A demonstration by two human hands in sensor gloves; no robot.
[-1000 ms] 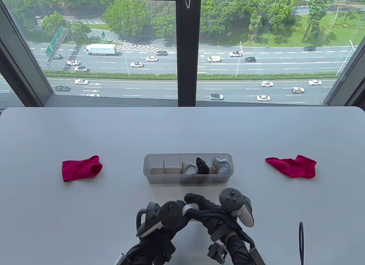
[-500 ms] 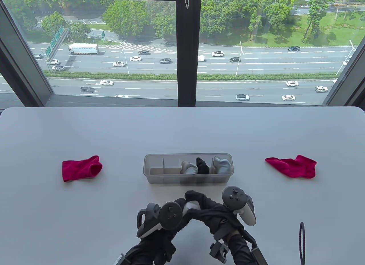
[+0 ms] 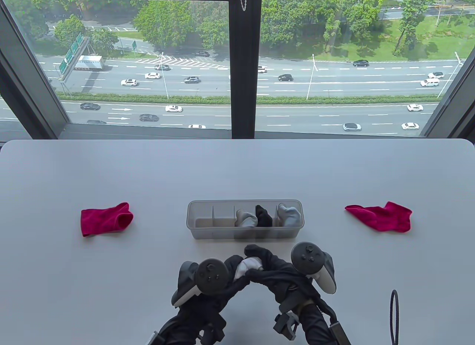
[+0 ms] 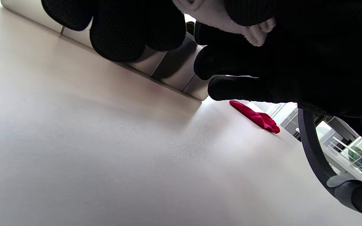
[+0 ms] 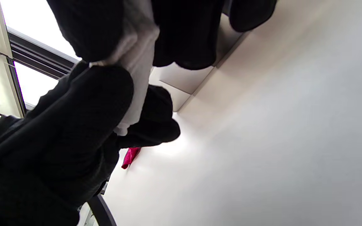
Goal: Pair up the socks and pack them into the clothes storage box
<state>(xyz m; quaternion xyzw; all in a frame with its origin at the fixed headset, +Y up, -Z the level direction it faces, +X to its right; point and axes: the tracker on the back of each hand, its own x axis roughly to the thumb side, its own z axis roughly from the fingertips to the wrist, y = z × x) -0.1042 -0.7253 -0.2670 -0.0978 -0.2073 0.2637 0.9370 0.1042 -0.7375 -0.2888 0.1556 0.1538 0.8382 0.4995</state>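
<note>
Just in front of the box [image 3: 193, 220] on the table, the left hand [image 3: 222, 276] and right hand [image 3: 274, 274] squeeze a soft, light white sock bundle [image 3: 248, 266] together; up close, fingers [image 4: 137, 31] wrap it, so hold its middle.

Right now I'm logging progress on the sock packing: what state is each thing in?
white socks: bundled, held by both hands
left hand: gripping the bundle
right hand: gripping the bundle
storage box: open, three bundles inside
left red sock: loose, flat
right red sock: loose, flat
</note>
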